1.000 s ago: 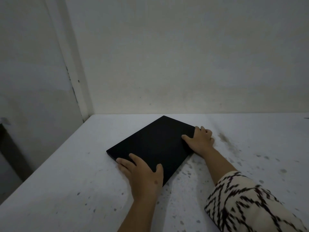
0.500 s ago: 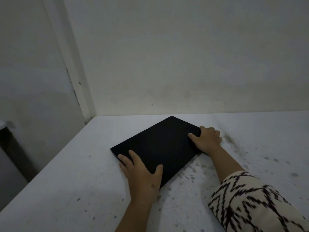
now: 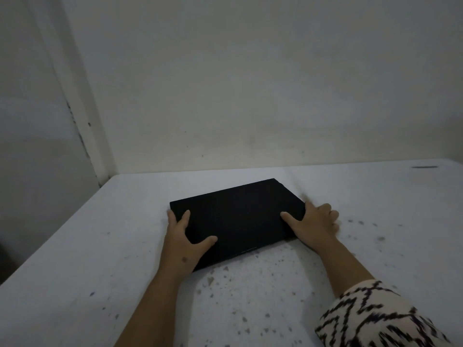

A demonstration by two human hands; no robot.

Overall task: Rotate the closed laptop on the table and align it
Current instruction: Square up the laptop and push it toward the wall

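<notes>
A closed black laptop (image 3: 240, 216) lies flat on the white speckled table (image 3: 250, 296), still slightly skewed, its far right corner pointing toward the wall. My left hand (image 3: 183, 236) grips its near left corner, thumb on the lid and fingers along the left edge. My right hand (image 3: 313, 224) holds the right edge near the front corner, thumb on top and fingers curled down the side.
A pale wall (image 3: 250, 96) stands just behind the table, with a corner post (image 3: 82, 121) at the back left. The table's left edge drops off to a dark floor. A small dark mark (image 3: 424, 167) sits at the far right.
Both hands have turned the laptop clockwise from a diamond-like slant to nearly square with the table. My left hand shifted to its left corner and the view moved closer.
</notes>
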